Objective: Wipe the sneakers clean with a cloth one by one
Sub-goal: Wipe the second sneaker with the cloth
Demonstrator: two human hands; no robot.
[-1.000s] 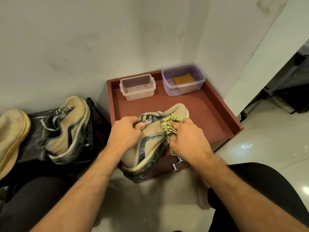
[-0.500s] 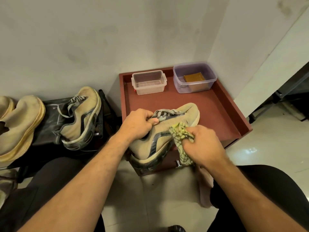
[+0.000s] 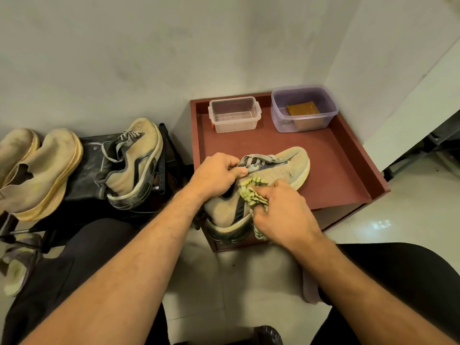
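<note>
Head view: brown block (image 3: 302,110) inside purple tub (image 3: 303,108), beside clear tub (image 3: 235,118).

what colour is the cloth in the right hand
The cloth is yellow-green with dark markings, seen in the head view, gripped by the right hand.

The sneaker (image 3: 278,168) I grip looks like rough knit fabric, my cloth (image 3: 251,192) nubbly. At twelve o'clock, clear glossy plastic tubs (image 3: 235,118) on a matt tray (image 3: 348,175).
</note>
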